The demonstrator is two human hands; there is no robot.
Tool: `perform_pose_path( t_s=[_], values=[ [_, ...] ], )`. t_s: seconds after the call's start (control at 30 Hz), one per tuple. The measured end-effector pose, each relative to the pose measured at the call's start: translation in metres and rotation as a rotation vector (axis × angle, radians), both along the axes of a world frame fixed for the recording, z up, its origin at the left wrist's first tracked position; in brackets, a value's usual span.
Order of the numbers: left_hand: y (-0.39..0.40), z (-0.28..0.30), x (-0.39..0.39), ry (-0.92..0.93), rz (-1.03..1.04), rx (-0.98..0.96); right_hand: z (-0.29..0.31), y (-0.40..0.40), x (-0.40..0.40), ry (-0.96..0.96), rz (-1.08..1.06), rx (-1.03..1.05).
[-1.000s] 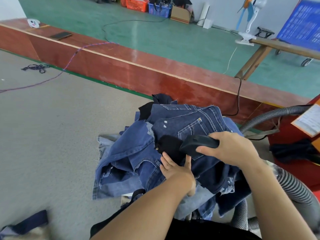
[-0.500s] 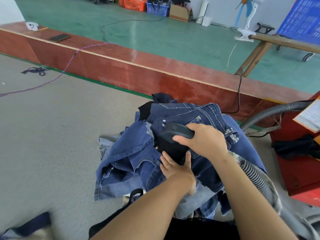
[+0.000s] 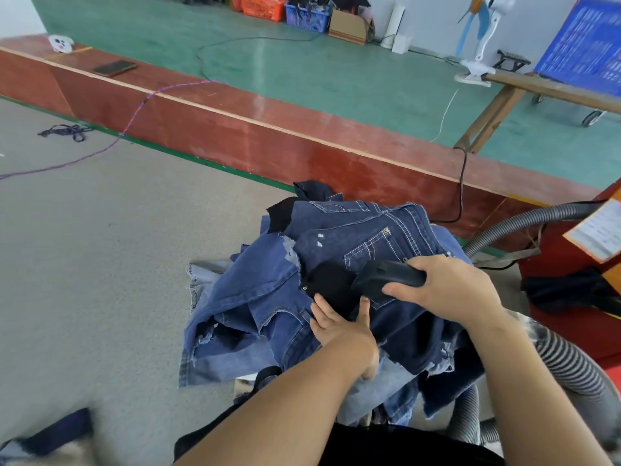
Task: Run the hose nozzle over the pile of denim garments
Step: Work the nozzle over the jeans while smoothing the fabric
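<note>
Black hose nozzle (image 3: 386,276) gripped in the right hand (image 3: 447,287), fingers curled round its rear; its long axis runs roughly left–right, mouth pointing left onto the top of the pile of denim garments (image 3: 336,290), which lies directly beneath and leftward of the fingers. Left hand (image 3: 339,326), fingers straight, presses the cloth just below the mouth; dark and pale blue denim, crumpled, frayed at the edges

Frayed denim pile (image 3: 268,297), seemingly plastic nozzle (image 3: 386,275)
</note>
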State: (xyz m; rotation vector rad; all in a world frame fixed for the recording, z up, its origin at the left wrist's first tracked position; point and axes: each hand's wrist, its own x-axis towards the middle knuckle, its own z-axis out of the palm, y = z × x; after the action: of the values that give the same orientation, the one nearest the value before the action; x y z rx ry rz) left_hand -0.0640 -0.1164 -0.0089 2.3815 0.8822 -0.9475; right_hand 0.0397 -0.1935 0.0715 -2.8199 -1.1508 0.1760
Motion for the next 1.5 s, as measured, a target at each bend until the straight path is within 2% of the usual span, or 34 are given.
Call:
perform_pose_path(
  t_s=[0.17,0.37,0.7,0.83,1.07,1.3,1.4,1.5],
  values=[
    [0.001,0.0,0.001,-0.002,0.007,-0.001,-0.011,0.018,-0.007,-0.062,0.02,0.044],
    [0.0,-0.001,-0.001,-0.003,-0.004,0.001,0.004,0.023,-0.003,-0.042,-0.092,0.297],
    [0.0,0.0,0.001,-0.006,0.001,-0.004,-0.003,0.005,-0.002,-0.054,-0.016,0.002],
    [0.0,-0.001,0.002,0.001,0.007,0.005,-0.01,0.019,-0.008,-0.053,0.006,0.032],
    [0.0,-0.003,0.001,-0.005,-0.011,0.016,0.009,0.017,-0.007,0.04,-0.07,0.296],
    [-0.001,-0.003,0.002,0.027,-0.013,0.015,-0.001,0.008,-0.006,0.001,-0.02,0.027],
    [0.0,0.001,0.002,0.027,-0.018,0.015,-0.008,0.022,-0.01,-0.018,0.014,0.025],
    [-0.001,0.003,0.0,0.041,-0.043,0.01,-0.005,0.035,-0.015,0.055,-0.015,0.158]
  ],
)
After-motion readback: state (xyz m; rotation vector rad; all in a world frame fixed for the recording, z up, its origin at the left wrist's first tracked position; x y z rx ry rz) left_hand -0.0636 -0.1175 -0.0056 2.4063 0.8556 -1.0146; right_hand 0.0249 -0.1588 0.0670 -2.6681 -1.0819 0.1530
